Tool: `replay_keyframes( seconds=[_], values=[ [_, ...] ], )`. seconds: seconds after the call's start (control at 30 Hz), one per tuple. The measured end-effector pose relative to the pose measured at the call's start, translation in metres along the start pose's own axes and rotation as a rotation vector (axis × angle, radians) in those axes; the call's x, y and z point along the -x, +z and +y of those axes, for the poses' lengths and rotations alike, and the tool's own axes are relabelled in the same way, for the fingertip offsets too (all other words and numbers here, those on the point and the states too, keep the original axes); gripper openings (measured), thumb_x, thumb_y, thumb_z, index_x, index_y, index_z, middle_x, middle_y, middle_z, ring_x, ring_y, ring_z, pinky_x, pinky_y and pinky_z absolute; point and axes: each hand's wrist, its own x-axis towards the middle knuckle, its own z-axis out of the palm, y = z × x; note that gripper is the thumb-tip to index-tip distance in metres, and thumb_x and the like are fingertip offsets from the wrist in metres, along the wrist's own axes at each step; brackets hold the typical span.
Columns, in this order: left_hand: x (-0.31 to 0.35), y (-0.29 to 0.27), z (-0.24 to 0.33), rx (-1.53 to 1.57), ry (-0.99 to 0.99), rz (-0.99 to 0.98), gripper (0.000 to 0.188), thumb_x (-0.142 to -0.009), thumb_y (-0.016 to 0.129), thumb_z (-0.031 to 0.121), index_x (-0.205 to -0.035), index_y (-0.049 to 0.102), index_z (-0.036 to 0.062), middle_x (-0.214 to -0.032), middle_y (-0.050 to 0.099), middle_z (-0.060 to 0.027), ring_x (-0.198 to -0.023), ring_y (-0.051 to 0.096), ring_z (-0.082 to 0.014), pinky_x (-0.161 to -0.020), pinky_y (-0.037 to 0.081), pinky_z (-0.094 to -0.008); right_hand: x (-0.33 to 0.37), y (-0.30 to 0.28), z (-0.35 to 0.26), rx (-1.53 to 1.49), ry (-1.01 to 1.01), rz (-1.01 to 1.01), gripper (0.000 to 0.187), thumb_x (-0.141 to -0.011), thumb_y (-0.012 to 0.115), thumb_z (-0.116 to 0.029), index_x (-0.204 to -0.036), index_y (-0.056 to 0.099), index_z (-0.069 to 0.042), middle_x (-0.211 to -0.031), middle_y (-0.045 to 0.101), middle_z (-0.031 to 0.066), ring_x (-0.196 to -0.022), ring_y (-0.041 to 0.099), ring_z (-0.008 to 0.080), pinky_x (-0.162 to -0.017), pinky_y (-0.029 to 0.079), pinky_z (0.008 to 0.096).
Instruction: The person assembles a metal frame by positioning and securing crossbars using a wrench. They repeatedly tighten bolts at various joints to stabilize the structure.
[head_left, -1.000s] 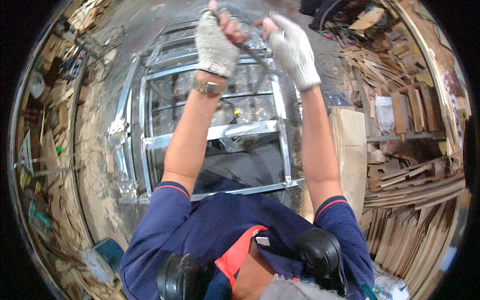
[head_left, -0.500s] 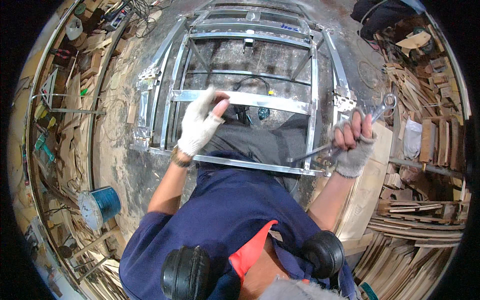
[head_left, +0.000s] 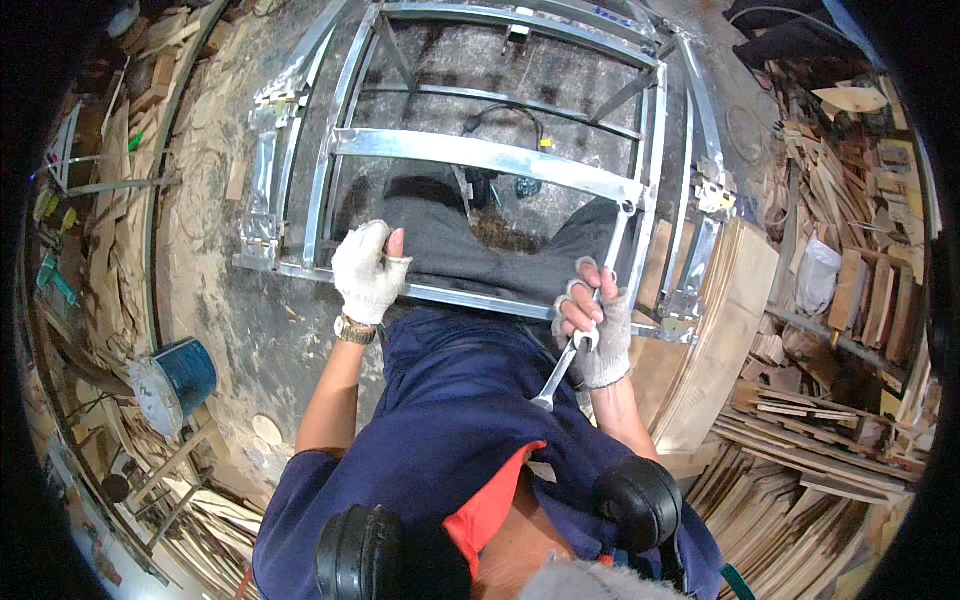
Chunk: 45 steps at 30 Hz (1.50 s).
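Note:
My right hand [head_left: 600, 335], in a grey fingerless glove, is closed around metal combination wrenches [head_left: 562, 375]. One wrench shaft runs up from the fingers, and its far end lies at the right end of a flat crossbar [head_left: 480, 157] of the metal frame. An open jaw and another wrench end stick out below the fingers. My left hand [head_left: 368, 272], in a white glove, is curled just above the left part of the frame's near rail [head_left: 470, 300]. Whatever its fingers may hold is hidden. The frame spans my lap.
Wooden boards [head_left: 725, 330] lie right of the frame, with stacked wood strips [head_left: 800, 500] farther right. A blue bucket [head_left: 190, 375] stands at the left among wood scraps. Hinged metal brackets [head_left: 262, 235] flank the frame. A dark cable [head_left: 505, 110] lies on the floor beyond the crossbar.
My left hand has drawn back from the crossbar toward me and curled up. My right hand has moved inward from the right side, bringing a wrench end to the crossbar's right end.

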Motion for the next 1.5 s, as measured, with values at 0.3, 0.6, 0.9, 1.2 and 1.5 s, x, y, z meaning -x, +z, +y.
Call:
replay_keyframes(
  seconds=[0.3, 0.6, 0.9, 1.2, 1.5],
  values=[
    [-0.083, -0.027, -0.008, 0.328, 0.045, -0.174, 0.023, -0.092, 0.067, 0.025, -0.091, 0.063, 0.0024, -0.08, 0.06, -0.0137, -0.073, 0.061, -0.0269, -0.067, 0.048, -0.0364, 0.011, 0.044, -0.027, 1.106, -0.081, 0.047, 0.04, -0.099, 0.062, -0.043, -0.095, 0.058, -0.003, -0.051, 0.045, -0.0022, -0.04, 0.044, 0.0078, -0.038, 0.038, 0.0234],
    [-0.172, 0.04, -0.026, -0.049, 0.214, -0.635, 0.068, -0.1, 0.037, 0.061, -0.078, 0.076, 0.0103, -0.069, 0.067, -0.0189, -0.068, 0.067, -0.0356, -0.066, 0.05, -0.0439, 0.095, -0.069, -0.065, 1.0, 0.807, 0.017, 0.032, -0.092, 0.073, -0.029, -0.1, 0.063, 0.001, -0.062, 0.053, -0.0017, -0.048, 0.046, 0.0057, -0.04, 0.034, 0.0232],
    [-0.15, 0.05, -0.018, -0.17, 0.187, -0.541, 0.069, -0.098, 0.039, 0.064, -0.076, 0.078, 0.0127, -0.065, 0.067, -0.0147, -0.063, 0.068, -0.0321, -0.06, 0.05, -0.0419, 0.095, -0.296, -0.093, 0.553, 0.247, 0.162, 0.034, -0.085, 0.074, -0.034, -0.1, 0.06, -0.006, -0.075, 0.057, 0.005, -0.062, 0.054, 0.0146, -0.056, 0.044, 0.03],
    [-0.151, 0.046, -0.016, -0.156, 0.213, -0.533, 0.068, -0.098, 0.041, 0.064, -0.073, 0.077, 0.012, -0.064, 0.067, -0.0144, -0.062, 0.067, -0.0312, -0.058, 0.048, -0.0418, -0.056, -0.337, -0.055, 1.914, -0.353, 0.696, 0.033, -0.089, 0.066, -0.033, -0.111, 0.061, -0.009, -0.094, 0.059, 0.0125, -0.083, 0.058, 0.0264, -0.065, 0.048, 0.0379],
    [-0.164, 0.041, -0.02, -0.045, 0.166, -0.728, 0.066, -0.1, 0.04, 0.06, -0.078, 0.077, 0.0093, -0.064, 0.065, -0.0168, -0.064, 0.067, -0.0335, -0.062, 0.05, -0.0423, -0.104, -0.312, -0.066, 2.367, -0.631, 0.705, 0.036, -0.093, 0.058, -0.033, -0.122, 0.061, -0.011, -0.113, 0.061, 0.02, -0.104, 0.061, 0.0382, -0.074, 0.053, 0.0458]
  ],
)
